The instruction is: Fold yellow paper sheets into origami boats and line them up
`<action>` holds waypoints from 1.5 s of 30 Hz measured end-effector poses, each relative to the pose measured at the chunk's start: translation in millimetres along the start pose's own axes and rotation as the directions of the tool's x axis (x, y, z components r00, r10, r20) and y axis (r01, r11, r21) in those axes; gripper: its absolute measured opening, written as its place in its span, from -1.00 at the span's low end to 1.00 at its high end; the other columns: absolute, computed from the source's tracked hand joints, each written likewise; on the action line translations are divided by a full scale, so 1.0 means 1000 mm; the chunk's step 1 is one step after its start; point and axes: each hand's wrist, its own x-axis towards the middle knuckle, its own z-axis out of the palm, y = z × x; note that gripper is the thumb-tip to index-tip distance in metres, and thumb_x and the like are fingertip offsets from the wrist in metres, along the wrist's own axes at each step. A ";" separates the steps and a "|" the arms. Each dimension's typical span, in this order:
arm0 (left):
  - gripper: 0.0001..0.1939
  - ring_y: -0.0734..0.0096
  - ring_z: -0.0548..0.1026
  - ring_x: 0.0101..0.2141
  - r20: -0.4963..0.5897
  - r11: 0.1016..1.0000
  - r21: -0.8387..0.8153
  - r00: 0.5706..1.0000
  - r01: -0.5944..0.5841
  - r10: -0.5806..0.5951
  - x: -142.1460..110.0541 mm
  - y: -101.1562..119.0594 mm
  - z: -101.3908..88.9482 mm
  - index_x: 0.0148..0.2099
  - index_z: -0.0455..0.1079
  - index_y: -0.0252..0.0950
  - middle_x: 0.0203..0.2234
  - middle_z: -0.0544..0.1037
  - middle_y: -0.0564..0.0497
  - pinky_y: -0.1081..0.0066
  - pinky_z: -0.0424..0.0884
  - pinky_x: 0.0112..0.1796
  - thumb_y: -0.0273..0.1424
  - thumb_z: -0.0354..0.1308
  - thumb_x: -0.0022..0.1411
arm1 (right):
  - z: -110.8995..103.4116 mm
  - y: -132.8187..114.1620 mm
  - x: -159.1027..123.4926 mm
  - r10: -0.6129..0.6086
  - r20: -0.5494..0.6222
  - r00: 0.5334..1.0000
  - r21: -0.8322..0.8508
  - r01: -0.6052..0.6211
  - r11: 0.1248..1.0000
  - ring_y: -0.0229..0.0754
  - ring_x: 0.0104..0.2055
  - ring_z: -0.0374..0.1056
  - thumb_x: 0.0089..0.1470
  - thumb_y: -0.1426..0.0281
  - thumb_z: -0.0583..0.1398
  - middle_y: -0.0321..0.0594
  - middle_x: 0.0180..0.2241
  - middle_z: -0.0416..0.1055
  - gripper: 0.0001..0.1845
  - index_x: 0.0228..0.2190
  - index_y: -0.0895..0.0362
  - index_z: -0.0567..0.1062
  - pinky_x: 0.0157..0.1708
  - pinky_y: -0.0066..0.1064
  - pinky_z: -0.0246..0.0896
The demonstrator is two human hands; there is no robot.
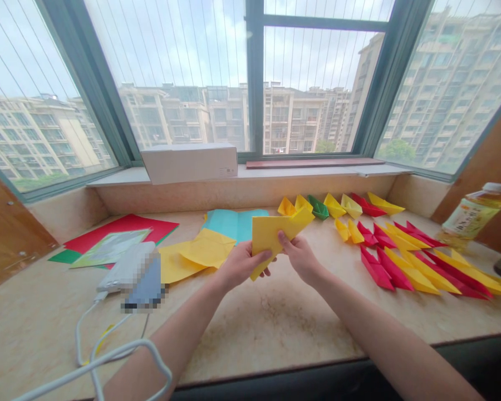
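A folded sheet of yellow paper [271, 234] is held up above the marble sill [250, 328], between both my hands. My left hand [240, 266] pinches its lower left edge, thumb on the front. My right hand [300, 257] grips its right side, thumb pressed on the paper. Both hands are closed on the sheet.
Loose yellow sheets [194, 256], a teal sheet [234, 223] and red and green sheets [121, 231] lie to the left. Folded paper boats [334, 207] and red and yellow folded shapes [417, 262] lie at right. A white box [190, 162], a bottle [470, 214], a power bank with cables [127, 267] are nearby.
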 end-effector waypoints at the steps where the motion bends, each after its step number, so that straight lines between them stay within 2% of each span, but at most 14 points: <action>1: -0.57 0.45 0.54 -0.56 0.016 1.000 0.009 1.000 -0.003 0.003 0.000 0.001 0.000 -0.15 0.42 -0.39 -0.30 0.59 -0.14 0.52 0.38 -0.59 -0.10 0.24 0.15 | -0.003 -0.002 0.002 -0.023 -0.092 0.996 0.010 0.024 1.000 -0.09 -0.40 0.46 0.02 -0.05 0.24 -0.15 -0.46 0.54 -0.48 -0.36 0.19 0.55 -0.43 -0.29 0.38; 4: -0.60 0.49 0.52 -0.57 0.060 1.000 0.026 0.998 -0.001 0.000 -0.001 0.004 -0.001 -0.17 0.42 -0.39 -0.30 0.60 -0.13 0.54 0.36 -0.59 -0.12 0.23 0.16 | -0.015 -0.013 0.008 -0.105 -0.331 0.938 0.014 0.116 0.993 -0.03 -0.30 0.51 -0.01 -0.09 0.24 -0.13 -0.46 0.55 -0.45 -0.39 0.18 0.57 -0.34 -0.26 0.42; 6: -0.62 0.48 0.53 -0.57 0.068 0.999 0.050 0.998 0.005 -0.009 -0.002 0.006 -0.001 -0.18 0.42 -0.39 -0.32 0.61 -0.13 0.56 0.35 -0.60 -0.13 0.20 0.19 | -0.022 -0.018 0.010 -0.138 -0.383 0.913 0.010 0.154 0.988 -0.02 -0.28 0.52 -0.01 -0.08 0.24 -0.13 -0.44 0.56 -0.47 -0.41 0.17 0.57 -0.33 -0.26 0.43; 11: -0.63 0.49 0.52 -0.60 0.072 0.997 0.063 0.996 0.047 -0.052 -0.004 0.008 -0.005 -0.19 0.41 -0.39 -0.32 0.61 -0.14 0.56 0.34 -0.62 -0.14 0.21 0.17 | -0.028 -0.019 0.011 -0.166 -0.283 0.944 -0.038 0.162 0.986 -0.05 -0.28 0.50 0.01 0.00 0.28 -0.15 -0.37 0.57 -0.55 -0.32 0.14 0.59 -0.34 -0.29 0.40; 16: -0.59 0.36 0.58 -0.53 0.146 0.994 0.035 0.984 0.100 -0.104 -0.001 -0.002 -0.005 -0.15 0.39 -0.39 -0.31 0.62 -0.16 0.51 0.39 -0.59 -0.11 0.19 0.19 | -0.031 -0.016 0.012 -0.201 -0.344 0.917 -0.082 0.184 0.979 -0.07 -0.28 0.48 0.02 -0.01 0.26 -0.17 -0.37 0.56 -0.56 -0.30 0.12 0.58 -0.34 -0.29 0.38; 21: -0.56 0.42 0.53 -0.55 0.010 0.977 0.210 1.000 -0.021 0.019 -0.001 -0.010 -0.002 -0.25 0.45 -0.38 -0.46 0.60 -0.08 0.51 0.36 -0.55 -0.06 0.07 0.27 | -0.032 -0.013 0.013 -0.109 -0.230 0.967 0.012 0.115 0.993 -0.05 -0.27 0.48 -0.06 -0.01 0.32 -0.22 -0.38 0.54 -0.57 -0.31 0.07 0.52 -0.31 -0.25 0.41; 24: -0.55 0.45 0.48 -0.58 0.012 0.933 0.345 0.994 -0.103 0.105 -0.004 -0.007 0.002 -0.23 0.49 -0.38 -0.59 0.53 0.00 0.51 0.34 -0.53 -0.11 -0.02 0.35 | -0.030 -0.013 0.012 -0.125 -0.249 0.960 0.023 0.134 0.991 -0.03 -0.25 0.48 -0.07 -0.02 0.32 -0.23 -0.39 0.53 -0.58 -0.36 0.05 0.49 -0.27 -0.21 0.41; 27: -0.63 0.44 0.49 -0.49 -0.018 0.795 0.557 0.954 -0.239 0.299 -0.005 -0.005 0.002 -0.04 0.48 -0.32 -0.47 0.56 -0.01 0.45 0.42 -0.38 -0.26 -0.10 0.41 | -0.027 -0.016 0.011 -0.101 -0.246 0.964 0.040 0.114 0.993 -0.01 -0.18 0.49 -0.01 -0.05 0.27 -0.20 -0.31 0.55 -0.54 -0.24 0.04 0.48 -0.19 -0.17 0.40; 30: -0.50 0.33 0.51 -0.13 0.031 0.561 0.752 0.869 -0.345 0.493 -0.001 -0.008 -0.004 0.32 0.16 -0.10 0.04 0.46 -0.10 0.29 0.43 -0.10 -0.49 -0.14 0.38 | -0.023 -0.019 0.008 -0.081 -0.153 0.985 0.066 0.092 0.994 -0.03 -0.06 0.45 0.07 -0.05 0.20 -0.18 -0.14 0.53 -0.46 -0.01 -0.03 0.41 -0.12 -0.17 0.38; 33: -0.30 0.18 0.36 0.11 0.094 0.373 0.866 0.842 -0.333 0.532 0.001 -0.013 -0.014 0.37 0.00 0.08 0.25 0.20 -0.11 0.11 0.36 0.04 -0.63 -0.12 0.30 | -0.020 -0.018 0.005 -0.043 -0.086 0.995 0.068 0.048 0.997 -0.05 -0.01 0.42 0.07 0.04 0.25 -0.20 -0.07 0.50 -0.42 0.09 -0.08 0.34 -0.10 -0.20 0.37; 36: -0.28 0.02 0.27 0.19 0.178 0.289 0.891 0.856 -0.349 0.485 -0.003 -0.011 -0.017 0.36 0.02 0.11 0.32 0.06 -0.12 -0.03 0.29 0.09 -0.55 0.04 0.26 | -0.020 -0.014 0.006 -0.034 -0.093 0.995 0.033 0.037 0.999 -0.05 -0.06 0.45 0.02 0.14 0.31 -0.20 -0.11 0.53 -0.45 0.04 -0.01 0.40 -0.13 -0.24 0.38; 40: -0.31 -0.10 0.24 0.20 0.245 0.433 0.800 0.886 -0.414 0.394 -0.011 -0.004 -0.007 0.34 0.11 0.01 0.35 0.02 -0.16 -0.08 0.22 0.14 -0.19 0.22 0.20 | -0.022 -0.016 0.007 -0.062 -0.145 0.987 -0.046 0.056 0.997 -0.06 -0.18 0.49 -0.05 0.18 0.34 -0.18 -0.20 0.57 -0.57 -0.13 0.08 0.50 -0.21 -0.29 0.40; 43: -0.44 0.09 0.40 0.09 0.150 0.711 0.601 0.925 -0.365 0.348 -0.012 -0.002 0.006 0.34 0.09 -0.13 0.17 0.35 -0.19 0.09 0.33 0.07 -0.19 0.02 0.34 | -0.020 -0.019 0.006 -0.005 -0.117 0.993 -0.051 -0.001 0.999 -0.08 -0.31 0.51 -0.07 0.18 0.34 -0.19 -0.27 0.58 -0.48 -0.06 0.07 0.45 -0.34 -0.30 0.42; 45: -0.41 0.22 0.54 -0.16 0.078 0.873 0.395 0.957 -0.286 0.279 -0.009 -0.002 0.012 0.38 -0.07 -0.21 -0.06 0.53 -0.17 0.23 0.47 -0.14 -0.20 -0.08 0.40 | -0.017 -0.017 0.004 0.016 -0.103 0.995 -0.063 -0.022 0.998 -0.12 -0.40 0.50 -0.08 0.20 0.35 -0.23 -0.30 0.57 -0.31 0.09 0.01 0.33 -0.42 -0.31 0.43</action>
